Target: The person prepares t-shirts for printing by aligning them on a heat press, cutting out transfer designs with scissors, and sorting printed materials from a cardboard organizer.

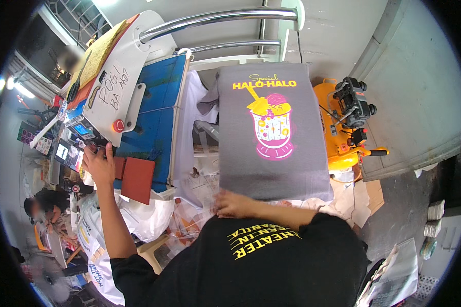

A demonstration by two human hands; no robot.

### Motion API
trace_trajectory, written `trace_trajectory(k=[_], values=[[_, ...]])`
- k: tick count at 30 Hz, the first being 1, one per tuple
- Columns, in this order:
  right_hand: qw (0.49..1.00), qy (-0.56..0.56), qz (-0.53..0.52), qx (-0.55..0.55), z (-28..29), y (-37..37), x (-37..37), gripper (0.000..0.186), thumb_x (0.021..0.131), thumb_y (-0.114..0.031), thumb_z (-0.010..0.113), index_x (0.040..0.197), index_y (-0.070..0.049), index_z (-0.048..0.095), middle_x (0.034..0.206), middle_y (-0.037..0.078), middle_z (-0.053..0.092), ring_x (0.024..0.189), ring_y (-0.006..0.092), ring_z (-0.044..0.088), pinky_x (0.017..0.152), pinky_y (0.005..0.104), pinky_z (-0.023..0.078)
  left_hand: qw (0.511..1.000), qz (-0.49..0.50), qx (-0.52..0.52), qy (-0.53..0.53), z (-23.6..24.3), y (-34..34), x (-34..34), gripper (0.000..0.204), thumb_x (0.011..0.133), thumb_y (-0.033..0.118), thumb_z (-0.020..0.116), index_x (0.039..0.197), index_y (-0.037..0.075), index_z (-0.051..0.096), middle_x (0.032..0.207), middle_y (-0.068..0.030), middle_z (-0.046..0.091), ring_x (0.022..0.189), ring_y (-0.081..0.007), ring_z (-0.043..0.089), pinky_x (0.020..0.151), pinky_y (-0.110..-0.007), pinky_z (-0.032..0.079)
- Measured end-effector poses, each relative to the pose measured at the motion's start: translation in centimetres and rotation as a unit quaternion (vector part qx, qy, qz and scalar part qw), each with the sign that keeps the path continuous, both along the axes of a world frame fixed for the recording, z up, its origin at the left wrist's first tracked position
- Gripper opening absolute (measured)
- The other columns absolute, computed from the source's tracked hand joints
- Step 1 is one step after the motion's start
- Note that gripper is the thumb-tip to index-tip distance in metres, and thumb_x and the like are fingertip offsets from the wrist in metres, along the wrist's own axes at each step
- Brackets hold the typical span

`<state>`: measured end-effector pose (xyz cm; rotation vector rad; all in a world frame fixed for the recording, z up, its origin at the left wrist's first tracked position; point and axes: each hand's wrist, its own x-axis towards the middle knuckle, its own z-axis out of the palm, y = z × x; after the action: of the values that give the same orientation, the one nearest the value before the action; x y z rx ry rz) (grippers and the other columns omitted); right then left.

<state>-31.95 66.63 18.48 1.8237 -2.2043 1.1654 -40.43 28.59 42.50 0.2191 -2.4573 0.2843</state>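
At the left, my left hand (100,162) is at the control box (81,128) of a heat press, just below its small lit display. Its fingers curl around a dark part there whose shape I cannot make out. In front of me a grey T-shirt (241,133) lies spread flat on a platen, with yellow lettering and a printed dessert glass (272,134) in yellow, pink and white. My right hand (234,203) is by the shirt's near left corner, close to its hem. Motion blur hides what those fingers do.
The press has a blue platen (161,102), a red stop button (118,125) and chrome tubes (220,24). Two reddish-brown pads (138,180) lie at its near edge. A yellow air compressor (338,128) stands at the right. Scraps (184,225) cover the floor. A person (48,210) sits far left.
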Motion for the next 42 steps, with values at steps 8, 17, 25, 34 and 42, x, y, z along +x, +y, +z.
trace_trajectory(k=[8,17,25,34,42], values=[[0.894,-0.14,-0.4,-0.145,10.2,10.8,4.4,0.007,0.083,-0.007,0.068,0.081,-0.001,0.067,0.086,0.014,0.069,0.079,0.0295,0.068,0.073,0.037,0.054,0.997,-0.008,0.064,-0.04,-0.8,0.7,1.0,0.053,0.086,0.054,0.063,0.094,0.003,0.071,0.097,-0.0163,0.067,0.101,-0.0392,0.058,0.096,-0.052,0.038],[0.886,-0.115,-0.412,-0.181,16.7,3.9,2.7,0.005,0.085,-0.005,0.067,0.083,0.0,0.067,0.086,0.013,0.07,0.079,0.0277,0.069,0.073,0.034,0.053,0.984,-0.164,0.057,0.035,-2.0,8.2,2.9,0.052,0.076,0.046,0.071,0.099,0.0,0.065,0.107,-0.0228,0.062,0.105,-0.0407,0.055,0.098,-0.056,0.036],[0.846,-0.044,-0.445,-0.29,24.0,-12.4,-2.4,0.069,0.092,-0.021,0.067,0.147,0.002,0.033,0.144,0.019,0.042,0.13,0.0279,0.043,0.109,0.0416,0.033,0.726,-0.614,0.307,-0.037,-1.8,3.8,8.2,0.024,0.075,0.011,0.075,0.098,0.008,0.068,0.093,-0.0088,0.067,0.095,-0.0272,0.064,0.085,-0.041,0.052],[0.6,0.12,-0.754,-0.24,21.7,-3.9,-9.0,0.074,0.091,-0.041,0.067,0.147,-0.007,0.035,0.141,0.023,0.045,0.115,0.0331,0.057,0.075,0.037,0.059,0.875,-0.256,0.395,-0.115,-13.8,-27.6,14.0,0.014,0.084,0.011,0.065,0.096,0.005,0.07,0.093,-0.0128,0.07,0.084,-0.0313,0.066,0.074,-0.04,0.052],[0.592,0.067,-0.705,-0.384,20.6,8.7,-10.2,0.074,0.088,-0.039,0.072,0.144,-0.004,0.039,0.131,0.026,0.053,0.114,0.0325,0.059,0.082,0.0454,0.057,0.844,-0.205,0.471,-0.153,-19.1,-31.9,13.9,0.016,0.085,0.014,0.063,0.096,0.004,0.07,0.091,-0.0141,0.069,0.085,-0.0326,0.065,0.076,-0.04,0.052]])
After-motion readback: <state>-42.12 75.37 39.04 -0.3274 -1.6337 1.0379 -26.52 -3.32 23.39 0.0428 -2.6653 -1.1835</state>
